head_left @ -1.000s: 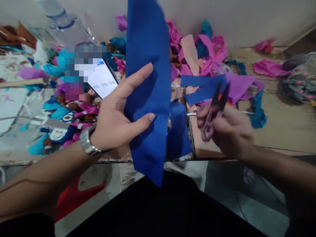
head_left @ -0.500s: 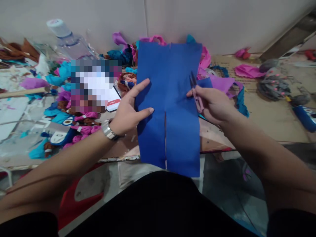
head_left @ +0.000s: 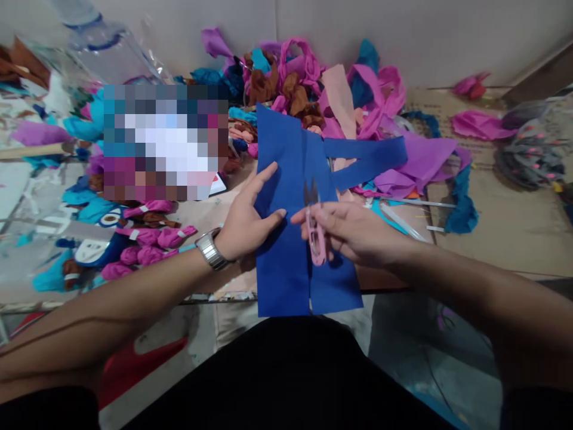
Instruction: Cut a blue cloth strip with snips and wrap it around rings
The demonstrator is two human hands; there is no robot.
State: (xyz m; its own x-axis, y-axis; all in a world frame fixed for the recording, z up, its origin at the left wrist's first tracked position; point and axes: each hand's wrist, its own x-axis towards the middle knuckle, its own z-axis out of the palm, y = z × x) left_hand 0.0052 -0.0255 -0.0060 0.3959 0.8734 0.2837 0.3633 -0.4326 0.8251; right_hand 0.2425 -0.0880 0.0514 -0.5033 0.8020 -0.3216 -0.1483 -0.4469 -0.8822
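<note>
A blue sheet (head_left: 283,278) lies at the table's front edge, its lower end hanging over it. A slit runs up through its lower part. My left hand (head_left: 245,222) rests on the sheet's left side, thumb and fingers stretched apart. In my right hand (head_left: 362,232) is a pair of pink thread snips (head_left: 317,242), blades pointing away from me over the middle of the sheet. I cannot tell whether the right fingertips touch the sheet. Beyond that hand, a blue flap with a gap in it (head_left: 380,156) stretches to the right.
Pink, brown and purple scraps (head_left: 299,65) pile up along the wall. A partly blurred phone (head_left: 218,184) lies left of the sheet, near bundled pink pieces (head_left: 154,255). A clear bottle (head_left: 111,51) stands back left. Cardboard (head_left: 505,221) covers the right side.
My right hand and the snips have moved left and toward me, over the slit. The sheet's upper part has come down, uncovering the scraps behind. My left hand stays on its left side.
</note>
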